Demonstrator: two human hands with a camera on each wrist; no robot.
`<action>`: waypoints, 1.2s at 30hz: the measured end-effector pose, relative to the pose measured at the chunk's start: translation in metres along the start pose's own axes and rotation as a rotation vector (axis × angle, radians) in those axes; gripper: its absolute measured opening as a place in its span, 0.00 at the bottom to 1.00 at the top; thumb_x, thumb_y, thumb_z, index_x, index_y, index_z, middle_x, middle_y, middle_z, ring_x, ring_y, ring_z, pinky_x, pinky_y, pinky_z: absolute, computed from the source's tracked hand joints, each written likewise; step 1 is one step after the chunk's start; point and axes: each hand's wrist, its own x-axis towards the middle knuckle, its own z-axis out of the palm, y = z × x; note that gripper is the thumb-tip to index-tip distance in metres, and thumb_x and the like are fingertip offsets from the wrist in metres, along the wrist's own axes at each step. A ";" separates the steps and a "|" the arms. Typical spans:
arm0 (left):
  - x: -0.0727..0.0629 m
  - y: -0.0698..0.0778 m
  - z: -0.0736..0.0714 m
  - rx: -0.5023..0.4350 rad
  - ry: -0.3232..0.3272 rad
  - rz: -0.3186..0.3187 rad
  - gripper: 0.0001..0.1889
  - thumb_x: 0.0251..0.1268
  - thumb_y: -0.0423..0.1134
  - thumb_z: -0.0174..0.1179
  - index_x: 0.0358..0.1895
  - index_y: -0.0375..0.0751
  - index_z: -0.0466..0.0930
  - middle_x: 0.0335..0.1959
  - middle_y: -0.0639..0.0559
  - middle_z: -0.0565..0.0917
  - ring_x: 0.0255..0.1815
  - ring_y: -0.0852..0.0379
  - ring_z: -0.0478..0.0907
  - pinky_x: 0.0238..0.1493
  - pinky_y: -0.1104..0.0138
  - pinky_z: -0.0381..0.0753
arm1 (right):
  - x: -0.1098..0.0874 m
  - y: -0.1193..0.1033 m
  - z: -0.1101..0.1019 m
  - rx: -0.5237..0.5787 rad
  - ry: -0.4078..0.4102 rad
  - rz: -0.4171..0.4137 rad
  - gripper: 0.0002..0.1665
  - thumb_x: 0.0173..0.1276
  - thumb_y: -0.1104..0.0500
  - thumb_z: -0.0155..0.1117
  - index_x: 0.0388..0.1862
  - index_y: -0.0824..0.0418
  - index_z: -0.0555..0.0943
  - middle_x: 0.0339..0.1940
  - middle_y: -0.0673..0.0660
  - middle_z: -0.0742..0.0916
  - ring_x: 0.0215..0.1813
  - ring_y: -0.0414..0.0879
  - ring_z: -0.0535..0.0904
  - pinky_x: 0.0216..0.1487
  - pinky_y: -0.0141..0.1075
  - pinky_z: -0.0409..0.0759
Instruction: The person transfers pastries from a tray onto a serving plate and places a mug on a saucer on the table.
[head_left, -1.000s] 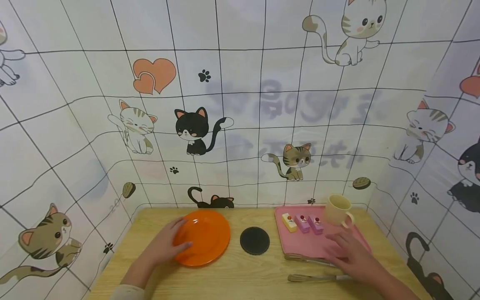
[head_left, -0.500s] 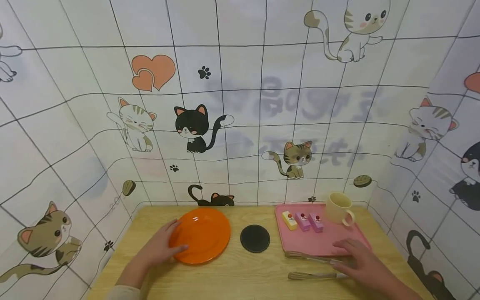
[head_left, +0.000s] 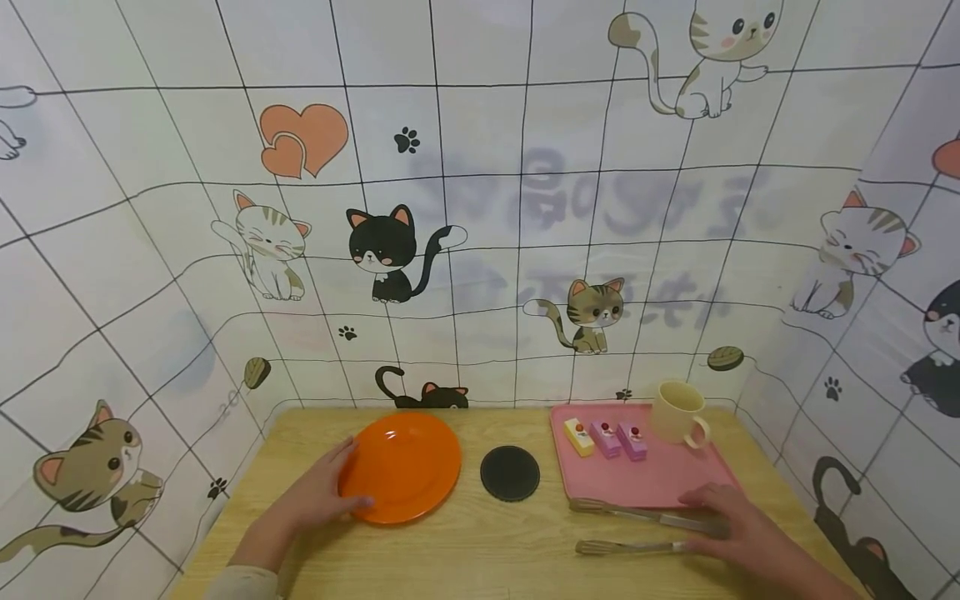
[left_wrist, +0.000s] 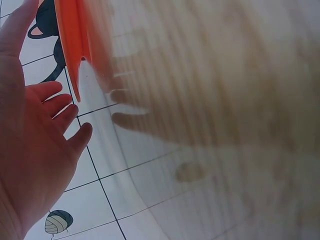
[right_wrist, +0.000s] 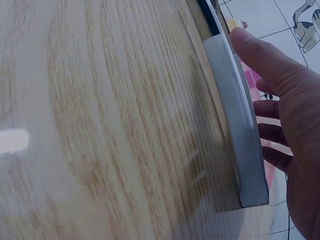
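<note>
An orange plate (head_left: 401, 467) lies on the left of the wooden table. My left hand (head_left: 318, 487) is at its left rim, thumb over the near edge and fingers along the far side; the left wrist view shows these fingers (left_wrist: 55, 102) loosely spread. At the right lie two long slim metal utensils with ribbed, fork-like ends, a farther one (head_left: 626, 511) and a nearer one (head_left: 626, 547). Over their handle ends is my right hand (head_left: 738, 529), thumb and fingers apart. In the right wrist view a pale handle (right_wrist: 235, 115) runs beside the thumb and the loosely bent fingers.
A pink tray (head_left: 637, 487) at the back right bears a yellow mug (head_left: 675, 414), a yellow cake slice (head_left: 578, 437) and two purple cake slices (head_left: 632, 442). A round black coaster (head_left: 510, 473) lies between plate and tray. Cat-patterned walls (head_left: 480, 250) enclose the table.
My right hand has drawn back from over the tray toward me and down to the utensils' handle ends. My left hand has shifted slightly left with the plate's left side more exposed.
</note>
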 end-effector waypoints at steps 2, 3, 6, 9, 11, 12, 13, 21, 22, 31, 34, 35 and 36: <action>0.001 0.000 0.001 -0.004 -0.017 -0.017 0.62 0.61 0.67 0.78 0.86 0.27 0.60 0.88 0.29 0.58 0.86 0.26 0.57 0.83 0.33 0.60 | -0.001 0.002 -0.003 0.036 -0.054 0.035 0.33 0.60 0.39 0.88 0.60 0.49 0.88 0.57 0.44 0.88 0.57 0.38 0.83 0.59 0.36 0.85; 0.001 0.000 0.001 -0.008 -0.024 -0.021 0.63 0.61 0.67 0.79 0.86 0.27 0.59 0.88 0.29 0.57 0.86 0.26 0.57 0.83 0.33 0.60 | -0.001 0.004 -0.003 0.056 -0.079 0.050 0.33 0.61 0.39 0.88 0.60 0.50 0.88 0.57 0.45 0.88 0.57 0.38 0.82 0.58 0.36 0.85; 0.002 -0.002 0.003 -0.013 -0.039 -0.030 0.65 0.60 0.67 0.79 0.86 0.26 0.57 0.88 0.28 0.56 0.87 0.25 0.57 0.83 0.33 0.59 | -0.004 0.009 -0.005 0.105 -0.127 0.077 0.32 0.64 0.41 0.86 0.61 0.52 0.87 0.57 0.46 0.88 0.56 0.35 0.82 0.57 0.34 0.84; 0.003 -0.004 0.003 -0.027 -0.048 -0.044 0.67 0.58 0.67 0.80 0.87 0.26 0.56 0.89 0.28 0.55 0.87 0.26 0.55 0.84 0.34 0.58 | -0.007 0.014 -0.004 0.141 -0.127 0.042 0.32 0.64 0.43 0.86 0.62 0.54 0.87 0.56 0.48 0.89 0.56 0.34 0.83 0.56 0.32 0.84; 0.003 -0.005 0.004 -0.033 -0.054 -0.043 0.68 0.57 0.68 0.80 0.87 0.26 0.55 0.89 0.28 0.54 0.88 0.25 0.54 0.84 0.33 0.57 | -0.008 0.018 -0.003 0.157 -0.119 0.016 0.31 0.64 0.45 0.87 0.62 0.56 0.87 0.56 0.49 0.90 0.55 0.33 0.83 0.55 0.31 0.85; 0.003 -0.005 0.004 -0.038 -0.060 -0.043 0.69 0.56 0.68 0.81 0.87 0.26 0.54 0.89 0.28 0.53 0.88 0.25 0.53 0.84 0.33 0.57 | -0.009 0.019 -0.003 0.161 -0.111 0.009 0.31 0.63 0.46 0.87 0.61 0.56 0.88 0.56 0.49 0.90 0.55 0.32 0.83 0.55 0.31 0.84; 0.003 -0.005 0.004 -0.044 -0.066 -0.046 0.69 0.55 0.68 0.81 0.88 0.27 0.54 0.90 0.28 0.52 0.88 0.26 0.52 0.84 0.33 0.56 | -0.010 0.020 -0.002 0.164 -0.104 0.005 0.31 0.63 0.46 0.87 0.61 0.56 0.87 0.55 0.49 0.90 0.55 0.32 0.83 0.55 0.30 0.84; -0.001 -0.004 0.005 -0.070 -0.085 -0.069 0.73 0.50 0.65 0.85 0.89 0.28 0.51 0.91 0.30 0.48 0.89 0.27 0.51 0.84 0.34 0.56 | -0.011 0.026 0.001 0.193 -0.091 -0.024 0.27 0.65 0.50 0.86 0.60 0.56 0.89 0.53 0.45 0.89 0.54 0.31 0.82 0.54 0.28 0.83; -0.001 -0.003 0.005 -0.067 -0.086 -0.065 0.72 0.50 0.65 0.85 0.89 0.28 0.51 0.91 0.29 0.48 0.89 0.26 0.51 0.84 0.33 0.57 | -0.011 0.026 0.001 0.200 -0.097 -0.020 0.27 0.65 0.51 0.86 0.60 0.56 0.89 0.52 0.45 0.89 0.53 0.31 0.82 0.53 0.28 0.83; -0.004 -0.001 0.004 -0.083 -0.097 -0.066 0.72 0.51 0.64 0.85 0.89 0.28 0.50 0.91 0.30 0.47 0.89 0.27 0.50 0.85 0.34 0.56 | -0.012 0.028 0.005 0.152 -0.107 -0.019 0.22 0.64 0.49 0.86 0.53 0.54 0.92 0.45 0.40 0.85 0.46 0.31 0.76 0.49 0.29 0.81; -0.003 -0.002 0.004 -0.071 -0.098 -0.071 0.73 0.51 0.65 0.85 0.89 0.29 0.49 0.91 0.31 0.46 0.89 0.27 0.51 0.85 0.35 0.56 | -0.012 0.028 0.005 0.150 -0.096 -0.032 0.21 0.64 0.49 0.86 0.52 0.53 0.92 0.44 0.40 0.85 0.45 0.31 0.77 0.47 0.30 0.81; -0.003 -0.002 0.004 -0.069 -0.099 -0.071 0.73 0.51 0.65 0.84 0.89 0.29 0.49 0.91 0.31 0.46 0.89 0.27 0.51 0.85 0.35 0.56 | -0.011 0.028 0.005 0.148 -0.090 -0.040 0.20 0.63 0.49 0.87 0.51 0.53 0.92 0.43 0.40 0.85 0.44 0.31 0.76 0.47 0.30 0.81; -0.003 -0.001 0.004 -0.067 -0.099 -0.072 0.73 0.51 0.66 0.84 0.89 0.29 0.49 0.91 0.31 0.46 0.89 0.28 0.51 0.85 0.35 0.56 | -0.011 0.028 0.006 0.150 -0.085 -0.046 0.19 0.63 0.49 0.87 0.51 0.52 0.92 0.43 0.40 0.84 0.43 0.31 0.76 0.46 0.30 0.80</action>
